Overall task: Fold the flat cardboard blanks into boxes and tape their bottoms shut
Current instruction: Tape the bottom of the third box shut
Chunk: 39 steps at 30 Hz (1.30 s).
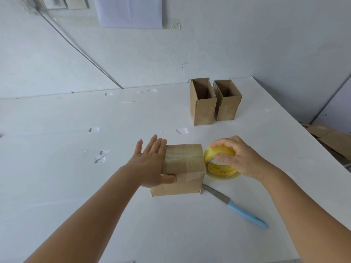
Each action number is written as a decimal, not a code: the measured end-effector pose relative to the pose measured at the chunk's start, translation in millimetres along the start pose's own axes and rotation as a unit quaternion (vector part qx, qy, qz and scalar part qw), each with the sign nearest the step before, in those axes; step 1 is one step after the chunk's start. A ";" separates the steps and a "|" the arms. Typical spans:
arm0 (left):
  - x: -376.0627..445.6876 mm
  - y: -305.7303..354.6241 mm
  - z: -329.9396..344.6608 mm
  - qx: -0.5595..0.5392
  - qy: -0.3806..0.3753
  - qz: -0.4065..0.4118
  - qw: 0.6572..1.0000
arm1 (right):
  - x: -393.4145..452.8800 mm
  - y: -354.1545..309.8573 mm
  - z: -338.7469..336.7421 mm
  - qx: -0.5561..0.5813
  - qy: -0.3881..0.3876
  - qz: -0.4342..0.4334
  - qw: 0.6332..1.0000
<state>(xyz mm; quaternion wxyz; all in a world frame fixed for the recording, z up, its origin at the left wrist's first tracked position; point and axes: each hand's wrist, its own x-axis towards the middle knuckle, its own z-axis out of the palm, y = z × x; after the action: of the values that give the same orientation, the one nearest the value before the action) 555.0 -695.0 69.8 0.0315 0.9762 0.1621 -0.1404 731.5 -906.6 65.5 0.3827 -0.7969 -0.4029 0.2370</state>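
At the near middle of the white desk (57,186) a cardboard box (181,168) stands bottom-up, its closed flaps facing the ceiling and a strip of clear tape already glinting across the seam and down the near face. The left hand (150,164) lies against the box's left side with fingers straight and together, the thumb reaching round onto the near face; it braces the box and grips nothing. The right hand (239,156) curls its fingers and thumb round a yellow tape roll (220,164), which sits on edge just beside the box's right wall, seemingly paid out from the strip on top.

The step in hand looks like finishing this strip. To do it well, keep the tape taut as it runs over the right edge, so that it lies without wrinkles, and keep the left palm firm so the light box does not slide or tip under the pull. Rub the tape down along the seam before cutting. A blue-handled knife (245,209) lies on the desk just right of the box, blade towards it, within reach for the cut.

Farther back, well apart, two finished boxes (214,107) stand open-side up, touching each other. Flat cardboard blanks (330,137) lie beyond the desk's right edge.
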 end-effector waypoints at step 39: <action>4.8 43.6 -13.6 -0.079 0.015 -0.025 0.996 | 28.1 -14.5 32.0 -0.294 -0.022 -0.085 0.952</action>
<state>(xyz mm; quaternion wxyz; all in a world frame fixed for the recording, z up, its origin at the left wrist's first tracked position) 577.1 -733.2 82.2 0.1027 0.9683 0.1975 -0.1133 718.7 -864.5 56.1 0.1413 -0.8317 -0.5290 0.0920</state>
